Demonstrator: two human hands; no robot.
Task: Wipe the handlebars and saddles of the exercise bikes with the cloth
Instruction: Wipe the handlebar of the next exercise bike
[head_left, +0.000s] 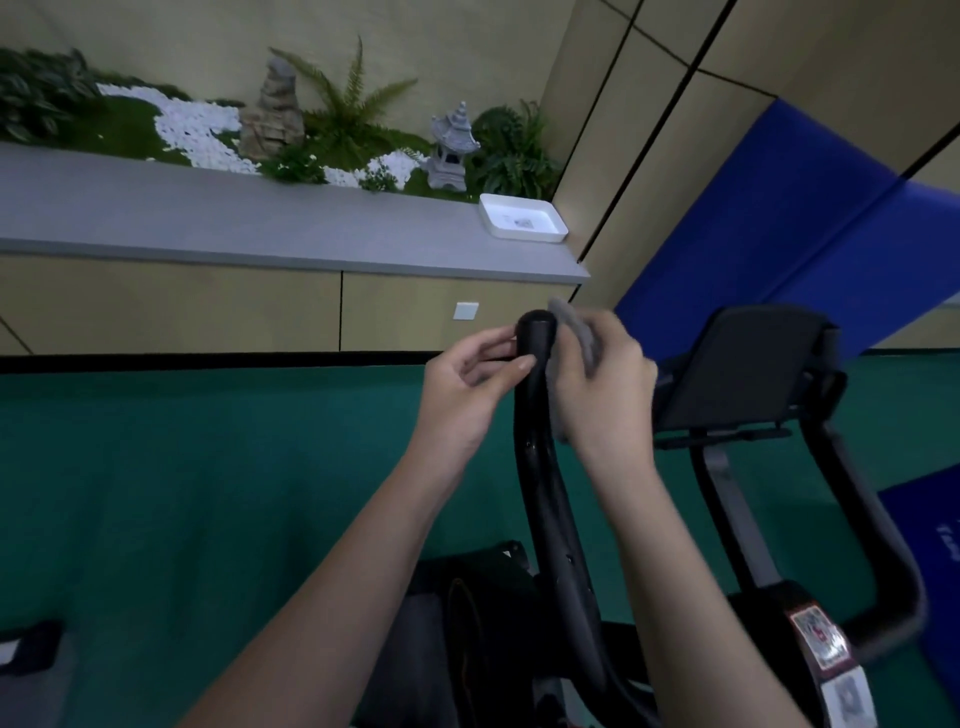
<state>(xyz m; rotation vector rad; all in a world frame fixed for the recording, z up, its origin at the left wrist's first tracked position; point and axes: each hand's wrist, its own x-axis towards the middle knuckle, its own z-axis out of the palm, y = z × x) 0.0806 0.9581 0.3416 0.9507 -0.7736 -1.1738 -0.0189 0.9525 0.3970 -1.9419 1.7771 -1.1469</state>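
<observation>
Two hands were up at the tip of the bike's left handlebar (540, 467). Left hand (462, 387) sat half-curled beside the bar end, thumb and fingertips pinching lightly at the rounded black cap, nothing else in it. Right hand (605, 395) was closed around a grey cloth (574, 327), pressed against the far side of the same bar just below the cap; cloth was motion-blurred, a corner sticking up past the knuckles.

Handlebar: matte black tube, slightly curved, long axis running from the bike frame near the onlooker up and away toward the wall, tip pointing at the cabinet. Right of it, the dark console pad (743, 364) tilted back on its grey stem; the right handlebar (878, 525) looped down beyond that.

White tray (522, 217) sat on the grey counter (208, 218) at its right end; something small and grey lay inside, too blurred to identify. Behind the counter, a planter strip held ferns, white pebbles and a stone lantern (452, 150). Green floor (182, 467) below, blue mat (810, 223) leaning on the wall.
</observation>
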